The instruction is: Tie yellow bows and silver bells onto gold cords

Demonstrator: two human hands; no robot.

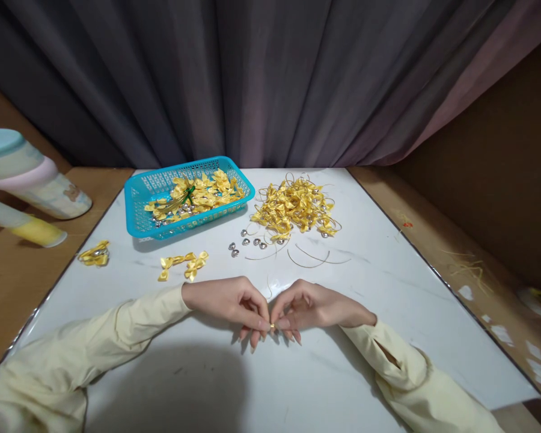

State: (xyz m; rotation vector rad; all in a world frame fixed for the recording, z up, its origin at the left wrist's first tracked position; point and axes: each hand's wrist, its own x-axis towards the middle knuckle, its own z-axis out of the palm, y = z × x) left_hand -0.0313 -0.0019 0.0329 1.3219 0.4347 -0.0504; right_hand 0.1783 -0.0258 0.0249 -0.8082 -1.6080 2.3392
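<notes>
My left hand (234, 304) and my right hand (313, 308) meet at the middle of the white board (374, 337), fingertips pinched together on one small yellow bow piece (272, 327) between them. A thin gold thread (269, 288) curls up just behind the fingers. Both wrists rest on the board, in pale yellow sleeves. Two yellow ribbon bows (183, 266) lie just beyond my left hand. Several small silver heart beads (247, 243) sit farther back, with loose gold threads (311, 258) beside them.
A turquoise basket (137, 207) holding yellow bows and silver beads stands at the back left. A heap of bows with gold loops (295, 207) lies at the back centre. A bow bundle (94, 254) rests at the left edge. Bottles (31, 180) lie on the wooden desk.
</notes>
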